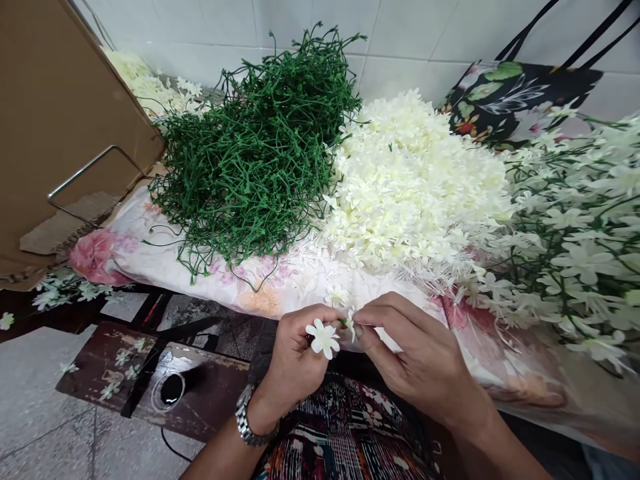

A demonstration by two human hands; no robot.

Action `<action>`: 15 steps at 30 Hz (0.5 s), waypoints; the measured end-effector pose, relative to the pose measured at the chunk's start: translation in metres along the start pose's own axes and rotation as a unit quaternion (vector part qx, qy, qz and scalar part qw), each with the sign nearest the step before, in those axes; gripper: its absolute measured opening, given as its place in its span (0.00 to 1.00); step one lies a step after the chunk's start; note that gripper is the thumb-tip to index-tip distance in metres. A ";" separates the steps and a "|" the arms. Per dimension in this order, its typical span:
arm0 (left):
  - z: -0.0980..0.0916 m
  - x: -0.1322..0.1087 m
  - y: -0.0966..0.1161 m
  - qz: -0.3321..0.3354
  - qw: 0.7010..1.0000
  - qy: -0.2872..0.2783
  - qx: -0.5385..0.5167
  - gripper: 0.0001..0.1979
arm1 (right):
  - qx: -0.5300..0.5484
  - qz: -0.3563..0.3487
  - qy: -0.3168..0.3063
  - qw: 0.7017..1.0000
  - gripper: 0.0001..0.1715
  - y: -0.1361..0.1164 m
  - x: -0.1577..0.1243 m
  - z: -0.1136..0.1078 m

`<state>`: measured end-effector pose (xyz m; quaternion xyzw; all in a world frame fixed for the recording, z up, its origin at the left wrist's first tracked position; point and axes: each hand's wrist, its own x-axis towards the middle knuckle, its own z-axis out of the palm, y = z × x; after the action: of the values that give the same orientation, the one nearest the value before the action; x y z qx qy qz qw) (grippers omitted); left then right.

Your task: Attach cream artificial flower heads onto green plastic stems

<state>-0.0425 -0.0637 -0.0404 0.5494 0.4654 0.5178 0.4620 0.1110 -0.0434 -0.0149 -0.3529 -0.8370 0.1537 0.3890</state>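
Near the front edge of the cloth-covered table, my left hand [299, 357] is closed around a green stem that carries a white flower [325, 338]. My right hand [417, 353] is closed close beside it, pinching a second small white flower [350, 325] at the stem's tip. Most of the stem is hidden by my fingers. Beyond my hands lie a heap of green plastic stems [255, 153] and, right of it, a heap of loose cream-white petals [410, 180].
Finished-looking flower sprays [580, 247] fill the right side. A cardboard box [65, 113] stands at left. Lower left, a wooden bench [210, 383] bears a small cup of dark liquid [170, 391]. A black floral bag [520, 100] leans on the tiled wall.
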 end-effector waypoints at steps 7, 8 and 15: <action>0.001 0.007 -0.002 0.076 0.993 -0.014 0.090 0.07 | 0.006 -0.001 0.003 1.000 0.08 0.011 -0.004 0.008; 0.001 0.008 -0.002 0.076 0.992 -0.021 0.096 0.07 | 0.006 -0.001 0.001 1.000 0.09 0.012 -0.004 0.008; 0.002 0.008 -0.006 0.097 0.985 -0.049 0.138 0.08 | -0.009 -0.030 -0.030 0.999 0.09 0.019 -0.004 0.005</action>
<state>-0.0407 -0.0545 -0.0455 0.6748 0.4537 0.4638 0.3516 0.1176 -0.0329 -0.0301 -0.3260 -0.8599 0.1453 0.3648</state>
